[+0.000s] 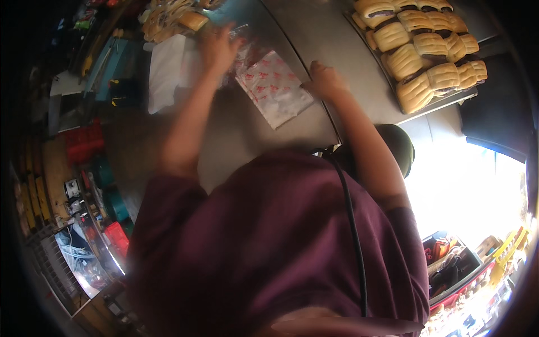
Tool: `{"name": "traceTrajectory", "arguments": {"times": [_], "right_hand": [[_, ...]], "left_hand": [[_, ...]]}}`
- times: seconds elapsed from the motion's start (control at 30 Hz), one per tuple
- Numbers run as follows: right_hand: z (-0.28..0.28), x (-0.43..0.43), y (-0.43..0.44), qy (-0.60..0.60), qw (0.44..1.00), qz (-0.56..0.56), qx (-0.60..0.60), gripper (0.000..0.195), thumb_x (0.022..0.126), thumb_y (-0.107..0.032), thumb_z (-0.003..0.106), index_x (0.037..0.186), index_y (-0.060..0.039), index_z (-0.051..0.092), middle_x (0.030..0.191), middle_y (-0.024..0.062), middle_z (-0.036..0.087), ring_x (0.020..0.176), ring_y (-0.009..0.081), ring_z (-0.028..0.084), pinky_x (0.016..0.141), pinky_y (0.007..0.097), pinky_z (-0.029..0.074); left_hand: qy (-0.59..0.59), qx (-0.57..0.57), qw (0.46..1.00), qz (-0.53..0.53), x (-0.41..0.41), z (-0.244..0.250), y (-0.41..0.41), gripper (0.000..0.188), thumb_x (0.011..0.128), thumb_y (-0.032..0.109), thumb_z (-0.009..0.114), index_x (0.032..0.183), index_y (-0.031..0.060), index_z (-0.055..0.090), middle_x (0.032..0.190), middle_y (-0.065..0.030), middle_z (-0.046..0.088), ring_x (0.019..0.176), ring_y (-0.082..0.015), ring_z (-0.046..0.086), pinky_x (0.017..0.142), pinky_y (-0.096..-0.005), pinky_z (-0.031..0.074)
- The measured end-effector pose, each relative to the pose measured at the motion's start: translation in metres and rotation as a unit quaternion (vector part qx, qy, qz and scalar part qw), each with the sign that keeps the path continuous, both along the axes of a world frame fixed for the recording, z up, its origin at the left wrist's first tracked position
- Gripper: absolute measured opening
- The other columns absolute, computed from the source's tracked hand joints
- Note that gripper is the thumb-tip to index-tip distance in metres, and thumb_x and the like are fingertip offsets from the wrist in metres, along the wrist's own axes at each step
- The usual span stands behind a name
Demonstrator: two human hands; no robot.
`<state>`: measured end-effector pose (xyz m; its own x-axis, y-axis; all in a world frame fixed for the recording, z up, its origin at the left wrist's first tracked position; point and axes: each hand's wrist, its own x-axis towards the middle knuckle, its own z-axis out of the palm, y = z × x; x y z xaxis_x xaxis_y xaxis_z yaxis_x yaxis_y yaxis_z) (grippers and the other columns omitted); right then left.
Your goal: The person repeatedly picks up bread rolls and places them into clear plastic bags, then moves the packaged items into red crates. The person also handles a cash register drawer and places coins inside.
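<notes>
On the metal table (236, 122) lies a stack of clear plastic bags (276, 90) with red print, roughly in front of me. My left hand (220, 49) is blurred, its fingers spread over the far left edge of crumpled clear plastic (250, 54); I make out nothing held in it. White paper sheets (166, 71) lie just left of that hand. To the right of the printed bags is my right hand (328, 80), fingers curled, with the thumb near the bags' right corner. Whether it pinches anything is hard to tell.
A tray (442, 103) of filled bread rolls (404, 63) stands at the right. Wrapped bread (168, 21) is piled at the far left. A dark cable (353, 236) hangs down my shirt. A seam (294, 50) crosses the table between my hands.
</notes>
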<state>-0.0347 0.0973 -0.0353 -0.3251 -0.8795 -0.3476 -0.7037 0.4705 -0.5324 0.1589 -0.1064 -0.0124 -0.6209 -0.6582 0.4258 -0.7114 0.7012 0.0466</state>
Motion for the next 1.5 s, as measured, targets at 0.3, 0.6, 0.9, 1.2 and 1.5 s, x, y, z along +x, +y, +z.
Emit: {"name": "traceTrajectory", "arguments": {"times": [0.3, 0.6, 0.9, 1.2, 1.5], "right_hand": [[0.009, -0.023, -0.001, 0.04, 0.992, -0.027, -0.114, 0.035, 0.077, -0.034, 0.069, 0.102, -0.011, 0.061, 0.089, 0.0168, 0.067, 0.09, 0.0343, 0.064, 0.077, 0.0432, 0.049], [0.039, 0.003, 0.015, -0.275, 0.916, 0.003, -0.292, 0.068, 0.073, -0.025, 0.079, 0.129, -0.0077, 0.046, 0.115, 0.0171, 0.058, 0.104, 0.0264, 0.059, 0.086, 0.0366, 0.05], [0.071, 0.003, 0.016, -0.504, 0.758, -0.11, -0.398, 0.037, 0.089, -0.012, 0.061, 0.119, 0.0055, 0.049, 0.112, 0.0151, 0.06, 0.102, 0.0213, 0.06, 0.086, 0.0326, 0.05], [0.056, -0.036, 0.013, -0.528, 0.713, -0.241, -0.393, 0.022, 0.094, -0.019, 0.054, 0.096, 0.0017, 0.061, 0.082, 0.0095, 0.064, 0.069, 0.0159, 0.061, 0.061, 0.0273, 0.049], [0.059, -0.058, 0.024, -0.661, 0.559, -0.306, -0.397, 0.044, 0.094, -0.044, 0.052, 0.069, -0.0087, 0.052, 0.059, -0.0036, 0.046, 0.052, 0.0067, 0.039, 0.046, 0.0244, 0.032]], "left_hand": [[0.085, 0.308, 0.937, -0.139, 0.015, -0.063, 0.134, 0.019, 0.074, 0.017, 0.071, 0.084, 0.006, 0.061, 0.083, -0.0122, 0.058, 0.08, -0.0321, 0.059, 0.071, -0.0404, 0.048], [0.266, 0.285, 0.913, -0.12, -0.017, 0.016, 0.134, 0.012, 0.083, 0.006, 0.064, 0.078, 0.0028, 0.054, 0.068, -0.0041, 0.053, 0.061, -0.0127, 0.053, 0.054, -0.0277, 0.042], [0.419, 0.457, 0.77, -0.15, -0.09, 0.064, 0.144, 0.01, 0.088, 0.004, 0.061, 0.098, 0.0018, 0.06, 0.077, -0.0015, 0.059, 0.064, -0.0085, 0.055, 0.056, -0.0251, 0.048], [0.204, 0.377, 0.876, -0.222, -0.123, 0.088, 0.096, 0.009, 0.085, 0.008, 0.063, 0.093, 0.0041, 0.06, 0.082, -0.0061, 0.066, 0.076, -0.0174, 0.064, 0.068, -0.028, 0.049], [0.234, 0.211, 0.91, -0.27, -0.177, 0.042, 0.163, 0.021, 0.092, 0.017, 0.052, 0.078, 0.0024, 0.058, 0.063, -0.0185, 0.058, 0.058, -0.0348, 0.061, 0.051, -0.0394, 0.045]]}}
